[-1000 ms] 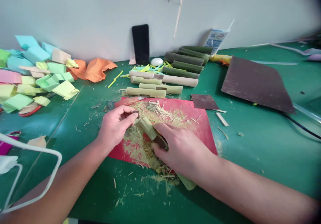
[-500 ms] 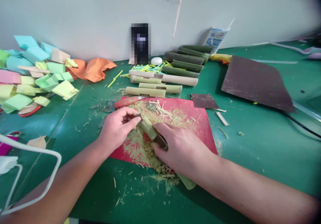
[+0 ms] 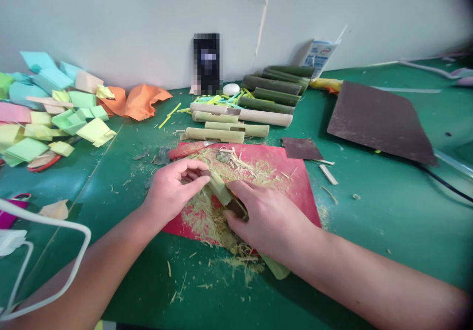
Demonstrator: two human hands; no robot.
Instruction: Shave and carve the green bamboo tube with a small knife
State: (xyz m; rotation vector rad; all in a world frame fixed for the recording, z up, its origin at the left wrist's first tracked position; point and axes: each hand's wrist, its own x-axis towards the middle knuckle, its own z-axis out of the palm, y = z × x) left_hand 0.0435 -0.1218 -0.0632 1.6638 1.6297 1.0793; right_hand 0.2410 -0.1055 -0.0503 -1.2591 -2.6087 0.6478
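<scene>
A pale green bamboo piece [image 3: 219, 188] lies slanted over a red mat [image 3: 295, 187] covered in shavings. My left hand [image 3: 172, 189] is closed on its far end, fingers pinched around it. My right hand [image 3: 268, 219] grips the near end, with a small dark piece, apparently sandpaper [image 3: 237, 207], wrapped against the bamboo under the fingers. The bamboo's lower end [image 3: 275, 270] sticks out below my right wrist.
Peeled bamboo tubes [image 3: 229, 123] and dark green ones [image 3: 273, 91] lie behind the mat. A red-handled knife [image 3: 188, 148], sandpaper sheets [image 3: 377, 120], a phone [image 3: 207, 64] against the wall, folded coloured paper [image 3: 55, 108] at left, and a white cable [image 3: 55, 251] near left.
My left hand has shifted slightly along the bamboo's far end; the right hand has barely moved. The view has crept a little.
</scene>
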